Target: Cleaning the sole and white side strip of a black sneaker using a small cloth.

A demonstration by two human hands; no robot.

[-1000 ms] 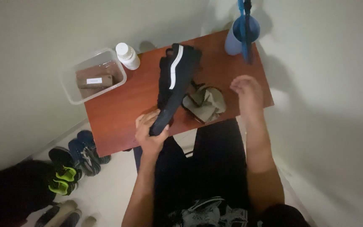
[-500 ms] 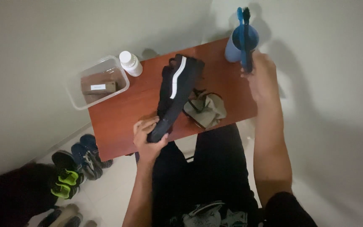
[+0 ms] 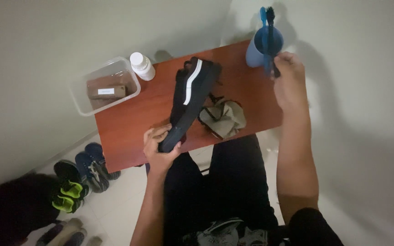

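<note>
A black shoe with a white side stripe (image 3: 189,100) lies on its side on a small reddish-brown table (image 3: 133,123). My left hand (image 3: 159,146) grips the shoe's near end at the table's front edge. My right hand (image 3: 289,81) is at the far right corner, fingers closed on the handle of a dark brush (image 3: 271,36) that stands in a blue cup (image 3: 256,51). A second, blue brush stands in the same cup. A crumpled grey-beige cloth (image 3: 224,117) lies beside the shoe.
A white bottle (image 3: 141,66) and a clear plastic box (image 3: 106,86) holding brown blocks sit at the table's far left. Several sneakers (image 3: 80,175) lie on the tiled floor to the left. White walls close in behind and to the right.
My right hand moved from above the cloth to the blue cup and closed on the dark brush's handle. My left hand kept its hold on the shoe.
</note>
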